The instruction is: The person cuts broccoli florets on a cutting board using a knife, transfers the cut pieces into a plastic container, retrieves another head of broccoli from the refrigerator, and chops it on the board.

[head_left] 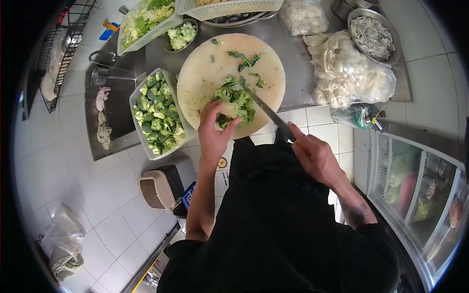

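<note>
A head of broccoli [240, 103] rests on the round cutting board [266, 53], its pale stem side turned toward my left hand [216, 128]. The fingers and thumb of that hand are curled around it. My right hand [315, 154] grips the handle of a kitchen knife [266, 108]. The blade points up and left, with its tip over the board near the broccoli's far edge. Cut-off leaves [244, 60] and small green scraps lie on the far part of the board.
Left of the board, a white basket [136, 110] holds broccoli florets, beside the sink [122, 124]. Behind stand a basket of lettuce [146, 22] and a bowl of chopped greens [181, 36]. Plastic bags [354, 68] and a metal bowl [373, 36] occupy the right. A glass-fronted fridge [420, 180] stands lower right.
</note>
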`<state>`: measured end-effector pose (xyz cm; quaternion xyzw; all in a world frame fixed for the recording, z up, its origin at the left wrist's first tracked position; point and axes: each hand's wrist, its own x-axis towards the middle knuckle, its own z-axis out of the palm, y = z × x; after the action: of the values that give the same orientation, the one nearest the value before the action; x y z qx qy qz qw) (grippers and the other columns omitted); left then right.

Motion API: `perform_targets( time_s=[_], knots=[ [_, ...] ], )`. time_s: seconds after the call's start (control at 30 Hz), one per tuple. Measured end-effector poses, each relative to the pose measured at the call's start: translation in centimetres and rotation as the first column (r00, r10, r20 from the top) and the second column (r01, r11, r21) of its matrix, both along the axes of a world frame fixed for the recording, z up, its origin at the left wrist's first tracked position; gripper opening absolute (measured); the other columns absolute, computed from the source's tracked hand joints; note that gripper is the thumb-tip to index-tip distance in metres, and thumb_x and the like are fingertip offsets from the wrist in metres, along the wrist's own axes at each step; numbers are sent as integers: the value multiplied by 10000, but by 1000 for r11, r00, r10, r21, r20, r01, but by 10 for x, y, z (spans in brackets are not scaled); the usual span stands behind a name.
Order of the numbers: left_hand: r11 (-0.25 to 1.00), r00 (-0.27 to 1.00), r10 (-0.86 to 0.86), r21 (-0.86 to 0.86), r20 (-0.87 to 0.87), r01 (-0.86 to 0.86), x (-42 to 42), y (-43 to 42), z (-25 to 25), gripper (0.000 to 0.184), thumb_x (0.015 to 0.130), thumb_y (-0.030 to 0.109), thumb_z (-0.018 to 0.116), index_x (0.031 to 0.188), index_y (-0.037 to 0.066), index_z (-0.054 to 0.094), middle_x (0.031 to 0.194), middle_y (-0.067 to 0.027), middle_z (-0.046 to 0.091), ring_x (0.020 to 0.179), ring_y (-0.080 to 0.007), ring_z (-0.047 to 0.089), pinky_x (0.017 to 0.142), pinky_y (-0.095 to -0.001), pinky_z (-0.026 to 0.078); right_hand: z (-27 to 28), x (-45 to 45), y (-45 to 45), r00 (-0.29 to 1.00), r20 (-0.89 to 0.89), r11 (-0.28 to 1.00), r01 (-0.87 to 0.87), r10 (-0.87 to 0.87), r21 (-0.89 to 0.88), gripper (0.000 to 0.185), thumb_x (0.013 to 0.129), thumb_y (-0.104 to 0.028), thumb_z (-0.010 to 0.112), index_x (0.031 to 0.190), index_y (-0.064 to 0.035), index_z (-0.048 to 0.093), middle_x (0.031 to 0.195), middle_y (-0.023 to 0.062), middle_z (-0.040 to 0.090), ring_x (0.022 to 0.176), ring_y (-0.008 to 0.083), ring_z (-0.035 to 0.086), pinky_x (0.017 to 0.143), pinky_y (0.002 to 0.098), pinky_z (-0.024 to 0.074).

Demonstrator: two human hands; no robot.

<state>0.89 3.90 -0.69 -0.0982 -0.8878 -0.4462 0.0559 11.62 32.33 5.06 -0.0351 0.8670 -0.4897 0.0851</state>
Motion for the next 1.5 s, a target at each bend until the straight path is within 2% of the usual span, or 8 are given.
perform_targets(
  time_s=[0.07, 0.2, 0.4, 0.57, 0.87, 0.97, 1.17, 1.5],
  knots=[
    [987, 985, -92, -144, -148, 70, 5, 4, 6, 580, 711, 218, 925, 1180, 15, 649, 1264, -157, 624, 1197, -365, 599, 988, -446, 510, 1, 2, 0, 1000, -14, 1000, -23, 23, -6, 561, 968, -80, 629, 1509, -135, 492, 749, 158, 593, 656, 344, 625, 645, 452, 516],
    [989, 983, -77, -138, -165, 55, 11, 1, -1, 606, 683, 238, 926, 1179, 17, 657, 1262, -146, 625, 1208, -361, 592, 986, -448, 512, 8, 8, -1, 994, 67, 995, -86, 83, 43, 572, 980, -96, 619, 1527, -167, 469, 736, 152, 579, 631, 345, 623, 613, 460, 525],
    [984, 989, -83, -165, -125, 61, 12, 1, 8, 580, 713, 142, 909, 1210, 5, 644, 1281, -169, 628, 1213, -350, 600, 1015, -423, 493, 23, 2, -8, 995, -75, 998, 58, -59, -21, 594, 978, -104, 624, 1541, -161, 444, 752, 141, 578, 624, 338, 618, 590, 467, 525],
    [984, 986, -98, -161, -135, 76, 13, -4, 2, 595, 710, 229, 908, 1205, 14, 658, 1232, -152, 620, 1217, -368, 577, 992, -462, 498, -16, 7, -3, 986, 39, 982, -167, 164, 88, 584, 982, -108, 607, 1538, -159, 437, 754, 143, 576, 647, 348, 622, 589, 484, 522],
    [933, 980, -170, -304, 99, 193, 9, -18, 40, 584, 761, 217, 867, 1302, 119, 670, 1215, -157, 623, 1137, -342, 615, 929, -433, 522, 17, -7, 11, 969, 118, 967, -230, 217, 113, 517, 989, -123, 604, 1494, -162, 501, 786, 164, 597, 663, 375, 628, 652, 490, 525],
    [982, 963, -122, -114, 242, 153, 7, -32, 38, 527, 801, 177, 850, 1286, 76, 670, 1232, -160, 620, 1032, -301, 668, 833, -408, 568, 38, -7, 15, 978, 125, 969, -187, 168, 163, 518, 986, -115, 609, 1492, -160, 509, 788, 164, 597, 662, 369, 629, 644, 478, 522],
    [969, 961, 176, -209, 213, -131, 9, -20, 30, 344, 813, 143, 866, 1073, -11, 702, 956, -132, 715, 830, -191, 719, 681, -327, 600, 20, -6, 4, 996, 44, 996, -83, 82, 28, 590, 968, -69, 612, 1531, -144, 455, 782, 171, 595, 669, 371, 633, 640, 471, 524],
    [988, 987, 126, -102, 99, -116, 11, -10, 23, 266, 815, 96, 847, 1002, -13, 693, 865, -117, 717, 763, -183, 707, 642, -313, 586, 6, -1, -25, 995, -45, 996, -84, 84, -11, 611, 973, -84, 612, 1551, -155, 425, 751, 140, 546, 618, 350, 599, 589, 478, 526]
  ],
)
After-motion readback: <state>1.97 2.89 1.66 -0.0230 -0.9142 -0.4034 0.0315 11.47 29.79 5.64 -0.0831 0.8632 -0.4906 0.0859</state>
